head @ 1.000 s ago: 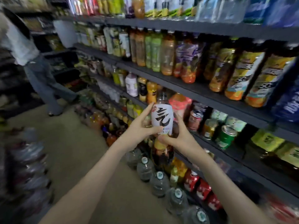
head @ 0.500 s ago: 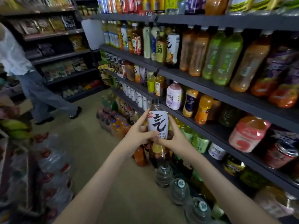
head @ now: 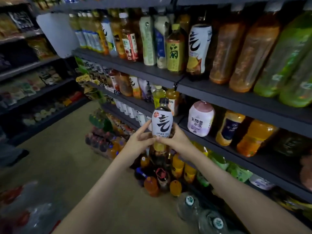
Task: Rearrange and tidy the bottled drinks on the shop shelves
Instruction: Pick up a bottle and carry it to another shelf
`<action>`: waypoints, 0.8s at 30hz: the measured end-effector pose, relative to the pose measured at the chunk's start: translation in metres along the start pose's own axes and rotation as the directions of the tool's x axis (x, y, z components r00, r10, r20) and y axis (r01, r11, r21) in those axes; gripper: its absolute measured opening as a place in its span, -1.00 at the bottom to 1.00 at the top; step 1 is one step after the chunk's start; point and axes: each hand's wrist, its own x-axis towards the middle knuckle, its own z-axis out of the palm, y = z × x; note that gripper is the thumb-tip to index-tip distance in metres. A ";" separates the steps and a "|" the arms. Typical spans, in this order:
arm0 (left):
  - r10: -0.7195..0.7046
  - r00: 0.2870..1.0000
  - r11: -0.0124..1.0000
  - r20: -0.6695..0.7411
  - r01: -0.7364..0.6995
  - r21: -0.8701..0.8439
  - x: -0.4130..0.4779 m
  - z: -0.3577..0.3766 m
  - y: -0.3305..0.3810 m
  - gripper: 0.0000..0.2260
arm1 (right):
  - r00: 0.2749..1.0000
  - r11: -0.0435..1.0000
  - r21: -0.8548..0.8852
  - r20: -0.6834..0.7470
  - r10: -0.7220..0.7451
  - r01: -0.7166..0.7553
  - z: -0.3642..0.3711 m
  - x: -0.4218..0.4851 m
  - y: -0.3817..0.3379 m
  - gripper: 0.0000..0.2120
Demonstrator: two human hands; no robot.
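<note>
I hold a dark drink bottle (head: 162, 123) with a white label and black brush lettering upright in front of the shelves. My left hand (head: 137, 141) grips its left side, index finger raised along the label. My right hand (head: 175, 138) grips its right side at the label's lower edge. A bottle of the same brand (head: 199, 48) stands on the upper shelf (head: 152, 71) beside a yellow-labelled tea bottle (head: 174, 49). More bottles with the same lettering (head: 135, 86) stand on the middle shelf.
Dark shelves run along the right, packed with orange and green bottles (head: 263, 53) and a pink-white bottle (head: 200, 119). Bottles (head: 158, 181) and large water jugs (head: 189, 205) stand on the floor. A snack rack (head: 33, 81) fills the left. Wrapped bottle packs (head: 25, 208) sit lower left.
My view has swung left along the shelves and closer to them. The bottle stays upright between both hands. The person in the aisle at the left is out of view now.
</note>
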 end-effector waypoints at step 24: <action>0.478 0.791 0.572 0.381 -0.610 0.548 0.240 -0.037 -0.028 -0.38 | 0.497 0.986 0.052 -0.867 -0.035 0.160 0.049 0.101 0.048 -0.30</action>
